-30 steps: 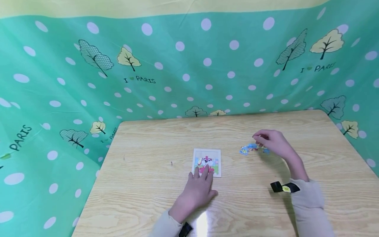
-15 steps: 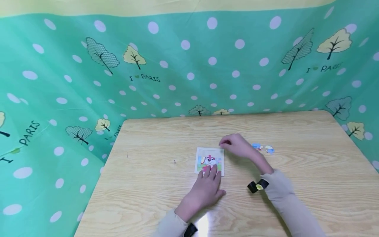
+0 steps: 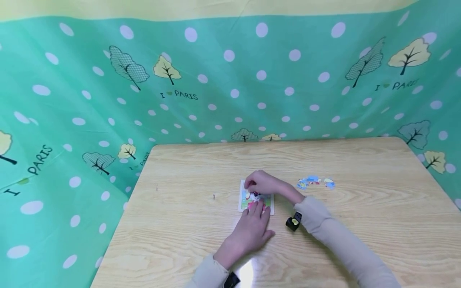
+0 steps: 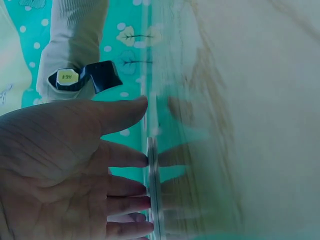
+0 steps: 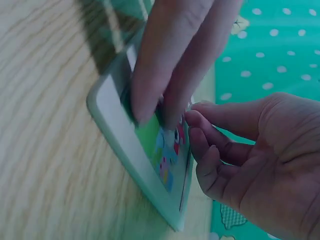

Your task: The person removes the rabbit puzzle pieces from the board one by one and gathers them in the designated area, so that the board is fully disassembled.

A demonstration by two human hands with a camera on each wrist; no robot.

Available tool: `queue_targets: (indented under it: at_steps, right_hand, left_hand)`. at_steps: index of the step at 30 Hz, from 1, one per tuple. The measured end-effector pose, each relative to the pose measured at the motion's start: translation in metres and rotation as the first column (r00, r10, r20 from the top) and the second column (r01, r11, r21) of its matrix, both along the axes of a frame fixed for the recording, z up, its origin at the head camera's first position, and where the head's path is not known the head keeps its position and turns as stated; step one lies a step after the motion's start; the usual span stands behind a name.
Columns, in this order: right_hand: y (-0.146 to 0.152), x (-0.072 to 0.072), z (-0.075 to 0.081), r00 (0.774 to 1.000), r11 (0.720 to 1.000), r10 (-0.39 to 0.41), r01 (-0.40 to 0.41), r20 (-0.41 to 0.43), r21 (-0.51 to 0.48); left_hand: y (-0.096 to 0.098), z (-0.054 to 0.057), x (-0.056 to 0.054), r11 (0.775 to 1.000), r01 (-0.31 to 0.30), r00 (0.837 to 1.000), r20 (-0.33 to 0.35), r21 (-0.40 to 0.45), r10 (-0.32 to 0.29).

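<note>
A small white-framed jigsaw puzzle with a red and white cartoon animal lies flat on the wooden table. The straight fingers of my left hand rest on its lower part, thumb spread to the side. In the left wrist view, that hand's fingertips touch the thin edge of the board. Over the upper left of the puzzle, my right hand has thumb and fingertips together. A puzzle piece seems pinched there, mostly hidden by the fingers. The right wrist view shows these curled fingers at the frame's rim.
Several loose blue puzzle pieces lie to the right of the board. A tiny dark mark is on the table to the left. A green dotted curtain hangs behind the table.
My right hand has moved left from the loose pieces to the upper left of the puzzle. The left hand stays on the board. The head view has shifted slightly.
</note>
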State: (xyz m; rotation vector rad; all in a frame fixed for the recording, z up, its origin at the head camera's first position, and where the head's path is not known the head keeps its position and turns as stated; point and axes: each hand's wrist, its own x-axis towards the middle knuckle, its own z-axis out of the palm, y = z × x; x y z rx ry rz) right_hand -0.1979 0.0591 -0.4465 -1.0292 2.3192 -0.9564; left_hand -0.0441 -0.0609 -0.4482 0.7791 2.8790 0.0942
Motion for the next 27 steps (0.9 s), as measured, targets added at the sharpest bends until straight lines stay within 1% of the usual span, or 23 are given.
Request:
queue_targets:
  at_steps: [7, 10, 14, 16, 19, 22, 27]
  right_hand:
    - [-0.009, 0.003, 0.002, 0.997, 0.998, 0.018, -0.023, 0.082, 0.061]
    - [-0.011, 0.004, 0.002, 0.995, 0.997, 0.024, -0.031, 0.092, 0.073]
    - [-0.016, 0.007, 0.002, 0.999, 0.998, 0.016, -0.019, 0.049, 0.061]
    - [-0.020, 0.009, 0.000, 1.000, 0.998, 0.005, -0.005, 0.008, 0.062]
    - [-0.025, 0.011, -0.002, 0.999, 0.996, -0.025, 0.029, -0.040, 0.081]
    - [-0.028, 0.013, -0.004, 0.997, 0.993, -0.058, 0.063, -0.049, 0.098]
    - [-0.032, 0.015, -0.001, 0.995, 0.991, -0.087, 0.091, -0.045, 0.102]
  left_hand:
    - [-0.002, -0.001, -0.001, 1.000, -0.004, 1.000, -0.014, -0.011, 0.004]
    - [-0.001, 0.000, -0.001, 1.000, -0.007, 1.000, -0.011, -0.004, 0.007]
    - [0.001, -0.001, 0.000, 1.000, 0.000, 0.999, -0.048, -0.016, -0.001]
    - [0.002, -0.002, 0.001, 0.999, 0.005, 0.997, -0.073, -0.035, -0.007]
    - [0.003, -0.002, 0.002, 0.999, 0.014, 0.997, -0.081, -0.049, -0.018]
    - [0.003, -0.002, 0.003, 0.999, 0.029, 0.998, -0.061, -0.024, -0.030]
    - [-0.001, -0.003, 0.001, 0.996, 0.035, 0.999, 0.007, 0.084, -0.035]
